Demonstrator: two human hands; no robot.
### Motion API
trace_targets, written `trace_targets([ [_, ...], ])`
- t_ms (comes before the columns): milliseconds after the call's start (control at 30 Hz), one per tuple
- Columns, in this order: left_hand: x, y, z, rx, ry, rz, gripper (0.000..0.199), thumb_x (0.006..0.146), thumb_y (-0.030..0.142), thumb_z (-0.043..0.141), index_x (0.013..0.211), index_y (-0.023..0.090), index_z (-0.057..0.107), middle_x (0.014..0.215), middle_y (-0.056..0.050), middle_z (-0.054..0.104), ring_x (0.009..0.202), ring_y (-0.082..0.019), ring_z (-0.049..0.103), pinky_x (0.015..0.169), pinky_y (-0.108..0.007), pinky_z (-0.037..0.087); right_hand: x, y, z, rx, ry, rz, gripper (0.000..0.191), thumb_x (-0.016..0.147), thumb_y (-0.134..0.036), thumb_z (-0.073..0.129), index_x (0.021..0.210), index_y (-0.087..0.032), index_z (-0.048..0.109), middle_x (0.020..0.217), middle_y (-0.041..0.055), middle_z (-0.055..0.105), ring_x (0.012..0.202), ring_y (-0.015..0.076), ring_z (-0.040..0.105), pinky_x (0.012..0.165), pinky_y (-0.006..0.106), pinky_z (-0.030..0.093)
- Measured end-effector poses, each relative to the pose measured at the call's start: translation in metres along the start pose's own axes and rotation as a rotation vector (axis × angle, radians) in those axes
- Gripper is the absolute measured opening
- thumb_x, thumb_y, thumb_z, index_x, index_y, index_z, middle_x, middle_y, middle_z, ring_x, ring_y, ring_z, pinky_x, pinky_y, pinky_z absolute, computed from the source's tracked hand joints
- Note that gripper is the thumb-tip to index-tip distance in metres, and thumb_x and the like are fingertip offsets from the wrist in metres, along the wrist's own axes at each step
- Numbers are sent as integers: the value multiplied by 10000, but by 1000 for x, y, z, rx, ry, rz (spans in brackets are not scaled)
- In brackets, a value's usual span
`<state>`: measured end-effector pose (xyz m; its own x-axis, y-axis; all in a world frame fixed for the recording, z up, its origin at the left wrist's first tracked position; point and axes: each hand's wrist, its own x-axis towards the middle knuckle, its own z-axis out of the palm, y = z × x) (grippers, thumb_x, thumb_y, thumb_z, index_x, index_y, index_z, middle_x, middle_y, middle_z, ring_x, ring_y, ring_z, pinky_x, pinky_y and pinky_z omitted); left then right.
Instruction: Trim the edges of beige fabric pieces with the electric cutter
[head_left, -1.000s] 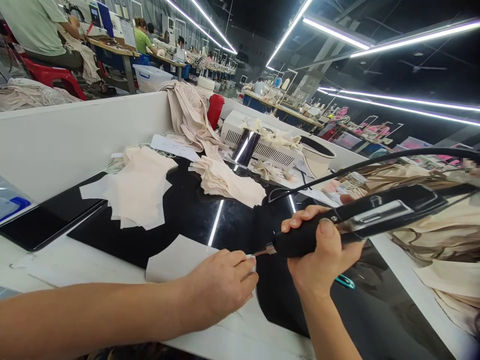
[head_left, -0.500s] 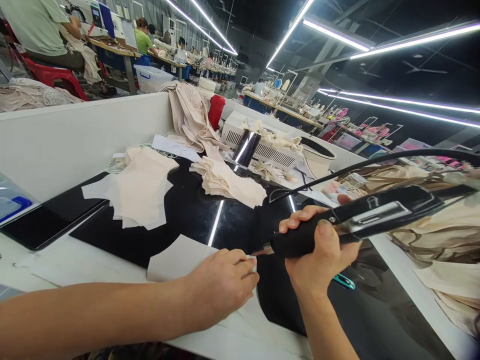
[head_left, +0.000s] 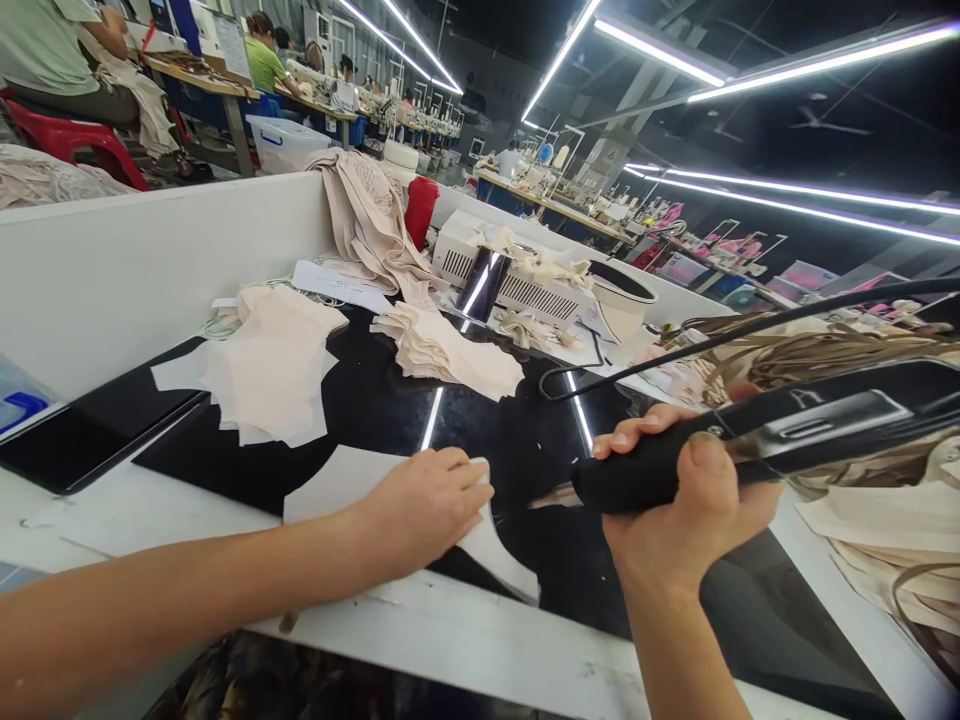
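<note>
Black-bodied hand tool [head_left: 652, 462], lying aslant in my right hand [head_left: 686, 500]: fingers wrapped round the dark grip, thumb on top near a metal plate. Its narrow metal tip [head_left: 553, 497] points left, just above or on the glossy black sheet [head_left: 360, 400]; can't tell if they touch.

Pale piece [head_left: 337, 485], thin and curved-edged, on the black sheet near the front edge of the worktop [head_left: 450, 620]. My left hand [head_left: 427, 505] lies over it, fingers bent and closed on its upper right corner. Tool tip stands apart from it, to the right. One tapering end of the piece shows below my fingers.

Beyond: two piles on the black sheet. Left pile [head_left: 274, 350], cream with whiter layers jutting out; right pile [head_left: 450, 350], cream, edges fanned. Dark flat slab [head_left: 97, 420] by the left wall.

Further back: printed card [head_left: 341, 285], draped beige cloth [head_left: 360, 215], red container [head_left: 421, 210], dark cylinder [head_left: 484, 285] in front of a vented white box [head_left: 544, 295] with scraps on top. Black cable [head_left: 720, 340] arcs over to the right, above heaped beige strips [head_left: 810, 360].

Past the partition, upper left: seated person in a pale green top [head_left: 37, 50].
</note>
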<state>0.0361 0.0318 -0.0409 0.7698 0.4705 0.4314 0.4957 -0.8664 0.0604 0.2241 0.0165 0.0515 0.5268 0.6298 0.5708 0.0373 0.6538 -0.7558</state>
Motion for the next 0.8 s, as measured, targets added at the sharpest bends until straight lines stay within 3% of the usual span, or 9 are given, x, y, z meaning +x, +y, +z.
trace_targets([
  [133,3,-9,-7,82,35,-16,125,1070,238,572,1127,152,643,1280,-99,681,1175,-253,617,905,-370,502,-6,-10,-12,-15,17,29,456,761,-274,780,1183,-280,608,741,-67,636,548,134,553,477,270,552],
  [267,5,-3,-8,-2,148,126,160,1087,176,512,1150,137,654,1282,-91,692,1208,-213,617,1084,-376,469,-13,-12,-19,2,-10,-3,430,780,-266,788,1177,-271,622,740,-61,655,539,137,577,478,275,564],
  [533,6,11,-13,-257,63,315,186,1052,303,646,1174,166,678,1120,-51,699,1081,-211,621,1032,-356,498,-20,-5,-21,74,-46,-11,457,837,-258,805,1250,-269,609,785,-45,682,550,138,618,489,282,578],
  [800,2,9,-7,-209,-16,253,283,1031,362,679,1226,158,664,1153,-66,668,1104,-259,605,1034,-416,499,-25,1,-22,59,-66,-32,430,886,-246,766,1274,-291,585,834,-45,683,578,132,625,520,290,584],
])
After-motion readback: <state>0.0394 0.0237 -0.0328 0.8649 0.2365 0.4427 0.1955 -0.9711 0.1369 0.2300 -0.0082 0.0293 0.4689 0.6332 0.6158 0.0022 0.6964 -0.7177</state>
